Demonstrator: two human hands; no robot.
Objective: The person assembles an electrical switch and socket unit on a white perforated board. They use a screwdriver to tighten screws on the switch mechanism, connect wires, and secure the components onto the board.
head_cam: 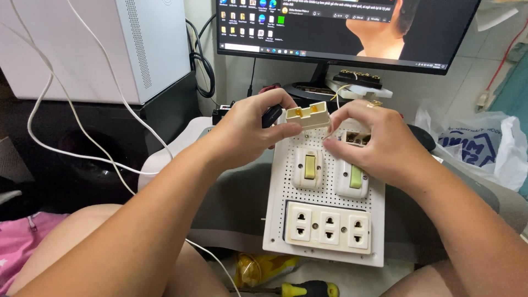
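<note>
My left hand (250,129) grips a small cream plastic fuse-holder block (308,115) by its left end, lifted just above the top edge of a white perforated electrical board (275,198). My right hand (366,143) touches the block's right end and rests over the board's upper right, where an open cream component (356,138) shows. On the board sit a cream switch (309,166), a switch with a green rocker (355,179) and a triple socket strip (328,226).
A monitor (341,27) on its stand is at the back, a white computer case (104,44) at left with white cables (71,115) hanging. A plastic bag (478,146) lies at right. A yellow-handled screwdriver (305,289) lies below the board.
</note>
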